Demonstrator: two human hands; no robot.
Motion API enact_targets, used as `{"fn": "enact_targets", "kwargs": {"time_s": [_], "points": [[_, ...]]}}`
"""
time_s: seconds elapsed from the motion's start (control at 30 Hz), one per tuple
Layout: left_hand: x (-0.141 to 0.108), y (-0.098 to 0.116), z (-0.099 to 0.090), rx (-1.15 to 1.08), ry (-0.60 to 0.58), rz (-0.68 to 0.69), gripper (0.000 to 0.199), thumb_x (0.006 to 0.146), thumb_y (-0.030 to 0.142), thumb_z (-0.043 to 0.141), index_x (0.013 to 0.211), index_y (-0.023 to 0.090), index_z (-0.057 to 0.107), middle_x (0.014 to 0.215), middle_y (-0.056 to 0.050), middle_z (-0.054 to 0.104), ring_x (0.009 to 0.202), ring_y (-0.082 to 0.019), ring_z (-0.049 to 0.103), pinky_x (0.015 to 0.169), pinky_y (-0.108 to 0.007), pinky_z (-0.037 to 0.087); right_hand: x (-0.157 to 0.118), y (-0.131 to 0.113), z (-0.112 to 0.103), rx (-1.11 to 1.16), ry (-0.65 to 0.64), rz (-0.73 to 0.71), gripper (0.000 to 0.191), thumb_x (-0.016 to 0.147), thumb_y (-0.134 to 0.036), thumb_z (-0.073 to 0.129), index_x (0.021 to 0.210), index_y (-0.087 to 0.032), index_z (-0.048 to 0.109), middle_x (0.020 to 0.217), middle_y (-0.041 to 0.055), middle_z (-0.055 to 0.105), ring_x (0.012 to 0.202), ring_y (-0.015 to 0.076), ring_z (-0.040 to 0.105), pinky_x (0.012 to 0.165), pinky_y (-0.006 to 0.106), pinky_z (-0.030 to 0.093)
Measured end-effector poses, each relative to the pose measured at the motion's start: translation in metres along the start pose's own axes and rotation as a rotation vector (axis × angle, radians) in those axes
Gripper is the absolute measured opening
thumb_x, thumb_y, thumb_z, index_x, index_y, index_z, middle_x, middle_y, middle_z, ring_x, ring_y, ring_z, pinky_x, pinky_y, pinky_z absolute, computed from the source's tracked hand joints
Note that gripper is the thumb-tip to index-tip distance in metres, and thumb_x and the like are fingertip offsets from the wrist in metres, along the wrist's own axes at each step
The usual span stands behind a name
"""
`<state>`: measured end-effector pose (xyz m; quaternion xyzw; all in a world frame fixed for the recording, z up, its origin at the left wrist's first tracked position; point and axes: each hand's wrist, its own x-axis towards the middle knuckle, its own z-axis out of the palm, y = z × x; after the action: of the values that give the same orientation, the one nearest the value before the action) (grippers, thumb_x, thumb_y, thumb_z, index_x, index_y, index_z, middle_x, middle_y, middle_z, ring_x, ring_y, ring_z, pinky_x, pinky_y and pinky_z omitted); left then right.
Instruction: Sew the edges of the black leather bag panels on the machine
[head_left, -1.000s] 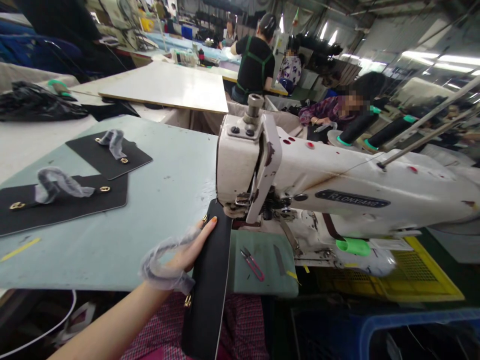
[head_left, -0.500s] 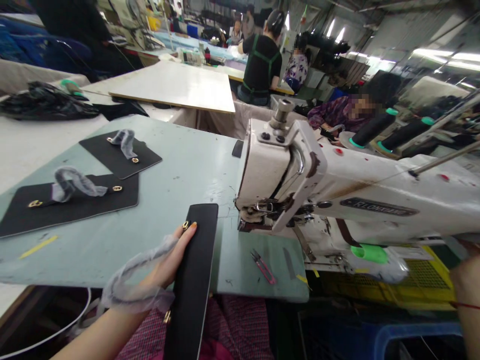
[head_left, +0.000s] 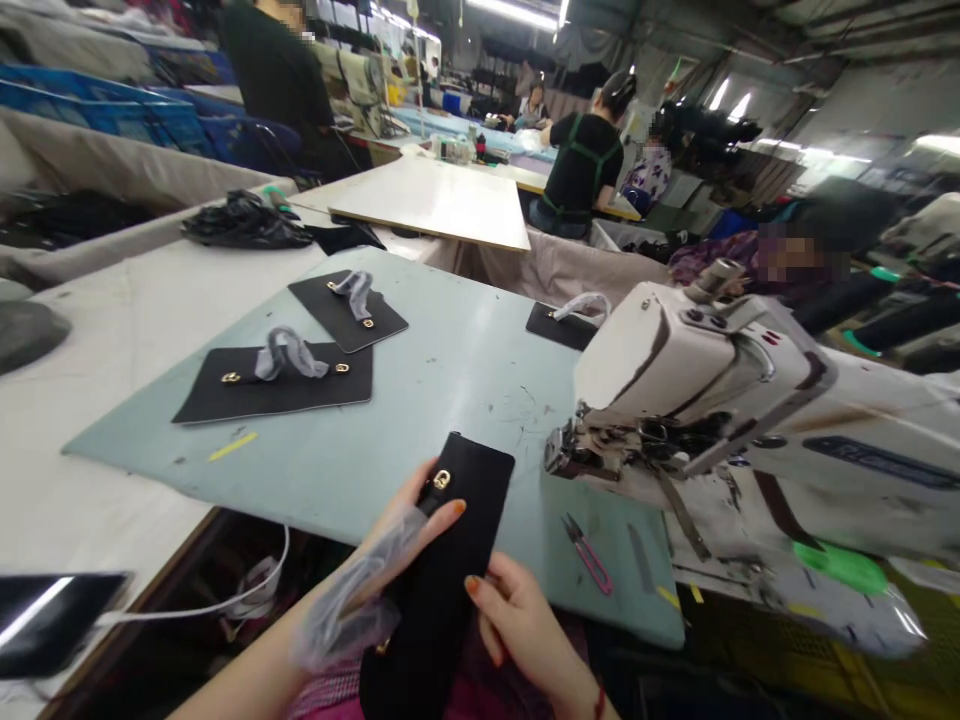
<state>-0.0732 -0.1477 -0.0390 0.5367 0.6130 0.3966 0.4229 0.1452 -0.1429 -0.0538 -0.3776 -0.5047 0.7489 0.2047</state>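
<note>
Black panel (head_left: pixel 469 530) is held up in both hands at the bench's (head_left: pixel 457 380) near edge, top end over the surface, bottom end hanging toward the lap. It's gripped by the left hand (head_left: pixel 424 530), thumb laid flat by the upper gold clasp (head_left: pixel 442 481), fingers tucked behind, with the plastic-wrapped handle (head_left: pixel 345 610) looped over the wrist. The right long edge is pinched by the right hand (head_left: pixel 521 610), thumb on the face, about midway down.

Handling-wise, it'd be rated light and fairly stiff, but bendable if squeezed in the middle (leather-ish by the look of it, though the material can't be confirmed). Nothing seems breakable, but the finish could probably be scuffed by the metal bits. The wrapped handle is best not trusted as a grip: that film looks slippery, and the panel would likely be left to swing. The long edges are the better bet, one hand up by the clasp, one lower down, so it's kept flat.

Similar pieces can be compared: two panels (head_left: pixel 225 400) are laid toward the bench's left corner, and another piece (head_left: pixel 559 325) is parked by the far edge, partly hidden by the sewing machine (head_left: pixel 630 350).
</note>
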Motion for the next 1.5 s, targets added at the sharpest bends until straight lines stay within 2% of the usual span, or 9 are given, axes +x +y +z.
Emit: {"fn": "enact_targets", "kwargs": {"time_s": [0.1, 0.2, 0.33, 0.43, 0.63, 1.07, 1.2, 1.4, 1.5], "points": [[0.031, -0.033, -0.041, 0.170, 0.103, 0.101, 0.060, 0.083, 0.047, 0.060, 0.134, 0.016, 0.054, 0.149, -0.016, 0.046, 0.138, -0.030, 0.044, 0.118, -0.044, 0.032, 0.040, -0.025, 0.005, -0.024, 0.053, -0.037, 0.050, 0.088, -0.063, 0.061, 0.090, -0.013, 0.060, 0.042, -0.0060, 0.048, 0.032, 0.0062, 0.036, 0.037, 0.016, 0.024], [0.066, -0.070, -0.117, 0.477, 0.495, -0.043, 0.058, 0.087, 0.045, 0.048, 0.136, 0.012, 0.049, 0.145, -0.016, 0.050, 0.136, -0.028, 0.046, 0.115, -0.043, 0.036, 0.078, -0.064, -0.010, 0.085, 0.342, -0.226, 0.041, 0.084, -0.054, 0.071, 0.079, -0.017, 0.056, 0.046, -0.0043, 0.053, 0.042, 0.0104, 0.052, 0.045, 0.018, 0.040], [0.117, -0.097, -0.201, 0.613, 0.639, -0.185, 0.064, 0.086, 0.039, 0.052, 0.135, 0.000, 0.046, 0.142, -0.026, 0.049, 0.139, -0.037, 0.037, 0.117, -0.048, 0.028, 0.100, -0.077, -0.019, 0.420, 0.476, -0.377, 0.047, 0.077, -0.045, 0.080, 0.112, -0.022, 0.061, 0.121, 0.0092, 0.066, 0.106, 0.0249, 0.067, 0.086, 0.037, 0.056], [0.153, -0.106, -0.220, 0.655, 0.586, -0.226, 0.063, 0.085, 0.041, 0.055, 0.134, 0.001, 0.050, 0.143, -0.025, 0.050, 0.143, -0.039, 0.031, 0.116, -0.050, 0.027, 0.083, -0.038, -0.011, 0.414, 0.404, -0.180, 0.058, 0.078, -0.047, 0.080, 0.127, -0.024, 0.059, 0.143, 0.0142, 0.051, 0.114, 0.0289, 0.063, 0.093, 0.044, 0.053], [0.162, -0.112, -0.188, 0.726, 0.508, -0.240, 0.066, 0.090, 0.049, 0.048, 0.141, 0.008, 0.046, 0.144, -0.021, 0.051, 0.142, -0.035, 0.032, 0.115, -0.052, 0.025, 0.027, 0.045, 0.010, 0.317, 0.461, 0.014, 0.062, 0.069, -0.063, 0.082, 0.109, -0.017, 0.071, 0.110, 0.0163, 0.070, 0.084, 0.0267, 0.070, 0.074, 0.039, 0.056], [-0.002, -0.010, -0.010, 0.971, -0.106, -0.050, 0.049, 0.092, 0.041, 0.047, 0.130, 0.012, 0.059, 0.120, -0.020, 0.069, 0.105, -0.038, 0.063, 0.090, -0.046, 0.049, -0.010, 0.077, 0.057, 0.136, 0.091, 0.117, 0.073, 0.077, -0.069, 0.070, 0.125, -0.015, 0.061, 0.120, 0.0160, 0.067, 0.102, 0.0278, 0.067, 0.075, 0.034, 0.053], [-0.015, 0.007, 0.001, 0.708, -0.218, 0.026, 0.047, 0.094, 0.042, 0.046, 0.134, 0.022, 0.055, 0.129, -0.013, 0.066, 0.105, -0.033, 0.068, 0.090, -0.042, 0.052, -0.007, 0.083, 0.066, 0.371, 0.190, -0.025, 0.066, 0.081, -0.061, 0.071, 0.128, -0.017, 0.055, 0.121, 0.0131, 0.066, 0.108, 0.0295, 0.065, 0.088, 0.042, 0.054], [-0.048, -0.031, -0.020, 0.363, 0.197, 0.031, 0.049, 0.090, 0.047, 0.053, 0.130, 0.019, 0.052, 0.131, -0.016, 0.056, 0.105, -0.027, 0.066, 0.081, -0.038, 0.058, -0.002, 0.075, 0.058, 0.341, 0.434, -0.206, 0.042, 0.087, -0.035, 0.068, 0.124, -0.018, 0.057, 0.125, 0.0087, 0.065, 0.118, 0.0253, 0.061, 0.105, 0.040, 0.046], [-0.073, -0.051, -0.022, 0.267, 0.146, -0.147, 0.057, 0.081, 0.055, 0.062, 0.125, 0.020, 0.058, 0.131, -0.015, 0.060, 0.118, -0.033, 0.061, 0.099, -0.048, 0.052, -0.014, 0.044, 0.044, 0.197, 0.367, -0.258, 0.034, 0.092, -0.032, 0.062, 0.122, -0.018, 0.061, 0.124, 0.0082, 0.065, 0.116, 0.0245, 0.061, 0.104, 0.038, 0.047]]}}
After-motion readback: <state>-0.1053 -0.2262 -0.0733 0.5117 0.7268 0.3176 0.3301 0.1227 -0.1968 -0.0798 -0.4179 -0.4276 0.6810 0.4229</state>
